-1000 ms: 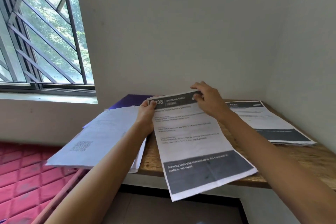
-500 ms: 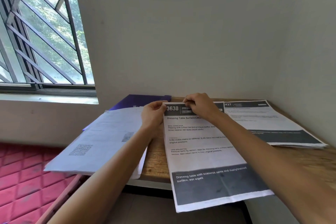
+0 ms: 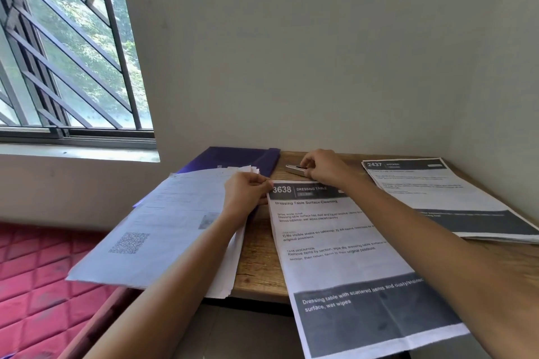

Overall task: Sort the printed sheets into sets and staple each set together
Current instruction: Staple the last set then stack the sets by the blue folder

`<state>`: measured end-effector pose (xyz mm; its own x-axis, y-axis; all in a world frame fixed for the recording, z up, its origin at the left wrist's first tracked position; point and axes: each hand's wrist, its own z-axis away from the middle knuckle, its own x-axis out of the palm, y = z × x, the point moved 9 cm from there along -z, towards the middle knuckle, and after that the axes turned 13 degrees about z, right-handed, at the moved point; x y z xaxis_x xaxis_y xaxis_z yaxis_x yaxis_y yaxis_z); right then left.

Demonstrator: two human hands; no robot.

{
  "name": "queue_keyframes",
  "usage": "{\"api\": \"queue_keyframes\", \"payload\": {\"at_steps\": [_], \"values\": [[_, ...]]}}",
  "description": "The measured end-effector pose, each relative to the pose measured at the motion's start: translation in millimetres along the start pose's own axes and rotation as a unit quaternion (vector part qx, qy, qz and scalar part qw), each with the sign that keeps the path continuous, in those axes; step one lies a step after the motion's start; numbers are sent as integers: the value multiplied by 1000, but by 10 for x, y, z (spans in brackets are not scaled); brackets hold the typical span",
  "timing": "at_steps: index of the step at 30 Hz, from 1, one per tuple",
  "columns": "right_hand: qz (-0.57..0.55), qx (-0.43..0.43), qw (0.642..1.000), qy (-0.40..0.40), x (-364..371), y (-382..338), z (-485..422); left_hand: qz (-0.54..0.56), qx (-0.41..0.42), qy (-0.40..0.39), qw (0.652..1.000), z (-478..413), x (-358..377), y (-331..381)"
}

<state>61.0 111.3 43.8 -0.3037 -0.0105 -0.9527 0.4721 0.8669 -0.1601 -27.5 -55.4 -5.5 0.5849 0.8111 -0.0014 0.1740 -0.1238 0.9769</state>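
Note:
A printed set headed "3638 Dressing Table" (image 3: pixel 335 242) lies on the wooden table (image 3: pixel 256 265), its lower end hanging past the front edge. My left hand (image 3: pixel 245 194) pinches its top left corner. Behind the sheet, near the wall, my right hand (image 3: pixel 322 167) curls round a small silver stapler (image 3: pixel 294 169) that rests on the table. A thick pile of printed sheets (image 3: pixel 163 230) lies to the left, overhanging the table's left edge. Another set headed "2437 Kitchen" (image 3: pixel 437 198) lies at the right.
A purple folder (image 3: pixel 233 157) lies under the left pile at the back. Walls close the table in behind and on the right. A barred window (image 3: pixel 64 52) is at the left, with a red quilted surface (image 3: pixel 38 285) below the table's left side.
The 3638 sheet has been laid flat on the table. My right hand left its top edge and moved back to the stapler. My left hand keeps the corner.

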Motion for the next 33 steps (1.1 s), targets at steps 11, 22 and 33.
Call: {"api": "queue_keyframes", "payload": {"at_steps": [11,22,33], "values": [[152,14,985,-82,456,68,-478,57,-26,5,998,12,-10,-90],[-443,53,888,-115,168,-121,-400,78,-35,14,996,33,-37,-75],[-500,-12,837,-224,294,-388,-116,86,-12,23,996,80,-62,0]]}}
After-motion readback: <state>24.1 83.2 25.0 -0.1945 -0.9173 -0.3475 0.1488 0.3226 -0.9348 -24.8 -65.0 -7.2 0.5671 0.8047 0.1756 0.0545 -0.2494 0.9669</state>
